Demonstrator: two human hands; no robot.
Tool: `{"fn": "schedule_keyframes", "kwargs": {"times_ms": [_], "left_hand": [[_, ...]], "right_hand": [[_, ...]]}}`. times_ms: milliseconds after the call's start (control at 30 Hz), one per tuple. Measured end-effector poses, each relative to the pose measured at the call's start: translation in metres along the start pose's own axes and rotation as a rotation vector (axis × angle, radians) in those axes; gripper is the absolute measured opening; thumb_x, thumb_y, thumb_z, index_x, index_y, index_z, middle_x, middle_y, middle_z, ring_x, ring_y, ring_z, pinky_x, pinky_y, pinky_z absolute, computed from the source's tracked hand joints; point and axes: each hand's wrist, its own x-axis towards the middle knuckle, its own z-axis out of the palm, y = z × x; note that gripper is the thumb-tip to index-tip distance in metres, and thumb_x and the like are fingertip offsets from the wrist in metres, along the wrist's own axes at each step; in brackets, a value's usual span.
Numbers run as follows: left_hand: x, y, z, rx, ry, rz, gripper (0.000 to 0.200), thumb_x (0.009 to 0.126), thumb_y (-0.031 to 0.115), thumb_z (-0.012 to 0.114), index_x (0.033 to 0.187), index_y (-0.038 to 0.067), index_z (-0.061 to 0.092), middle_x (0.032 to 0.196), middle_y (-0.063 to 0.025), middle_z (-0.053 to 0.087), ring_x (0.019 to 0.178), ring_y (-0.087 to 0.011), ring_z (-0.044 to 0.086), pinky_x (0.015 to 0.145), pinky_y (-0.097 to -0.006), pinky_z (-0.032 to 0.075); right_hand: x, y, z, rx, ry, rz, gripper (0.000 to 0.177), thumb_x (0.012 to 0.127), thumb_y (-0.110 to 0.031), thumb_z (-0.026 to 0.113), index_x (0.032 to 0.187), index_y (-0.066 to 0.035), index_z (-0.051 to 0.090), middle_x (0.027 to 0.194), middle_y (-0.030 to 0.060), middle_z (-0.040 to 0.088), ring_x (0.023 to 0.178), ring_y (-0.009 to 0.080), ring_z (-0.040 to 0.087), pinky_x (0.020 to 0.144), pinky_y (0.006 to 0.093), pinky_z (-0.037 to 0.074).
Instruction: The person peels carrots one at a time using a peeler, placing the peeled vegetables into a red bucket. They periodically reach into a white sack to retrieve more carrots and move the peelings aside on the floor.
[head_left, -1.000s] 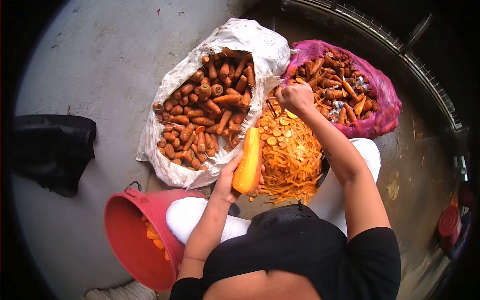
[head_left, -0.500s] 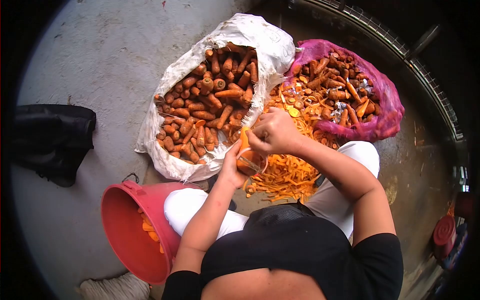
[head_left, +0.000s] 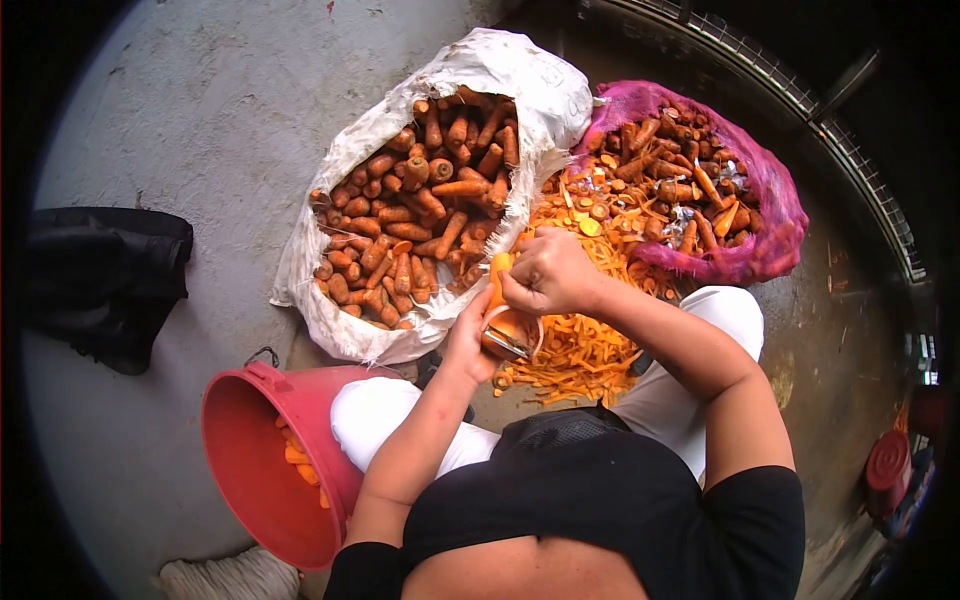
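A partly peeled carrot [head_left: 499, 268] is gripped in my left hand [head_left: 468, 340], its bright orange end pointing up and away from me. My right hand [head_left: 550, 272] is closed around a peeler [head_left: 508, 343], whose metal blade lies against the lower part of the carrot. The peeler's handle is mostly hidden by my fingers. Beneath both hands spreads a heap of orange peelings [head_left: 580, 355] with cut carrot tops among them. Just beyond, a white sack [head_left: 540, 85] lies open, filled with unpeeled carrots [head_left: 405, 225].
A pink mesh sack [head_left: 780, 215] with more carrots and scraps sits at the back right. At my left a red bucket [head_left: 245, 480] leans over, with peeled carrots [head_left: 298, 455] inside. Black cloth [head_left: 105, 275] lies on the floor at far left.
Both hands have shifted slightly right and a little toward me, with the carrot and peeler moving along. The sacks and bucket stay where they were.
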Motion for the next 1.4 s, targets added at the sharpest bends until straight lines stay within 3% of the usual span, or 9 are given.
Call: {"fn": "schedule_keyframes", "kwargs": {"times_ms": [233,300,333,367,467,700,800,933,1400], "left_hand": [[-0.003,0.011,-0.011,0.153,-0.16,0.002,0.038,0.097,0.034,0.044,0.12,0.003,0.049,0.101,-0.0116,0.062,0.085,-0.0209,0.065,0.073,-0.0338,0.055],[-0.025,0.007,0.002,0.263,-0.06,0.012,0.04,0.097,0.036,0.043,0.118,0.003,0.049,0.095,-0.0134,0.062,0.074,-0.0215,0.065,0.063,-0.0325,0.055],[-0.029,0.005,0.001,0.259,-0.117,-0.008,0.04,0.097,0.036,0.042,0.118,0.002,0.049,0.095,-0.0141,0.062,0.073,-0.0221,0.065,0.063,-0.0329,0.056],[-0.033,0.004,-0.001,0.254,-0.173,-0.032,0.041,0.098,0.036,0.041,0.119,0.002,0.049,0.095,-0.0149,0.062,0.073,-0.0227,0.065,0.063,-0.0334,0.056],[-0.03,0.007,0.0,0.179,-0.255,-0.044,0.044,0.098,0.037,0.038,0.12,0.0,0.048,0.095,-0.0178,0.061,0.079,-0.0246,0.065,0.071,-0.0362,0.056],[-0.016,0.018,0.0,0.047,-0.11,-0.035,0.041,0.097,0.036,0.044,0.124,0.006,0.05,0.102,-0.0103,0.062,0.083,-0.0208,0.064,0.072,-0.0371,0.055],[-0.013,0.011,0.015,0.058,0.024,0.101,0.039,0.096,0.039,0.045,0.12,0.009,0.051,0.091,-0.0066,0.059,0.076,-0.019,0.062,0.07,-0.0332,0.055],[0.004,0.008,-0.003,0.059,0.036,-0.009,0.037,0.097,0.038,0.042,0.119,0.01,0.051,0.098,-0.005,0.061,0.084,-0.016,0.063,0.072,-0.0322,0.054],[0.002,0.001,0.0,0.074,-0.055,0.023,0.038,0.097,0.034,0.044,0.124,0.006,0.047,0.107,-0.0092,0.06,0.095,-0.0208,0.063,0.081,-0.0366,0.055]], "right_hand": [[0.001,0.007,0.015,0.084,0.041,0.08,0.036,0.075,-0.02,0.06,0.041,-0.011,0.05,0.041,0.007,0.046,0.038,0.0224,0.046,0.047,0.0354,0.04],[0.001,0.045,0.001,-0.103,0.052,0.295,0.037,0.078,-0.022,0.057,0.042,-0.013,0.058,0.039,0.004,0.048,0.034,0.0193,0.045,0.046,0.0321,0.044],[0.002,0.068,-0.012,-0.278,0.086,0.171,0.036,0.08,-0.025,0.056,0.046,-0.015,0.063,0.039,0.0021,0.05,0.034,0.0188,0.046,0.049,0.0337,0.046],[-0.006,0.091,-0.015,-0.464,-0.161,0.358,0.042,0.085,-0.031,0.047,0.05,-0.017,0.065,0.044,-0.0015,0.057,0.037,0.0159,0.05,0.06,0.0326,0.047],[-0.021,0.116,-0.009,-0.683,0.025,0.571,0.048,0.088,-0.034,0.044,0.049,-0.013,0.063,0.043,0.0032,0.055,0.038,0.0197,0.052,0.059,0.037,0.047],[0.006,0.061,-0.015,0.024,-0.017,0.744,0.039,0.084,-0.039,0.051,0.063,-0.015,0.073,0.043,0.0018,0.055,0.036,0.0152,0.052,0.042,0.0317,0.043],[0.005,0.028,-0.013,0.034,-0.014,0.322,0.034,0.082,-0.026,0.058,0.052,-0.013,0.066,0.043,0.0009,0.054,0.036,0.0144,0.047,0.043,0.029,0.038],[0.002,-0.003,-0.01,-0.056,-0.003,0.043,0.034,0.075,-0.018,0.061,0.043,-0.013,0.053,0.045,0.0026,0.052,0.044,0.0208,0.049,0.05,0.034,0.034],[-0.004,0.0,0.0,0.026,-0.024,0.026,0.036,0.075,-0.018,0.06,0.042,-0.012,0.049,0.046,0.0032,0.051,0.046,0.0241,0.05,0.048,0.0361,0.036]]}}
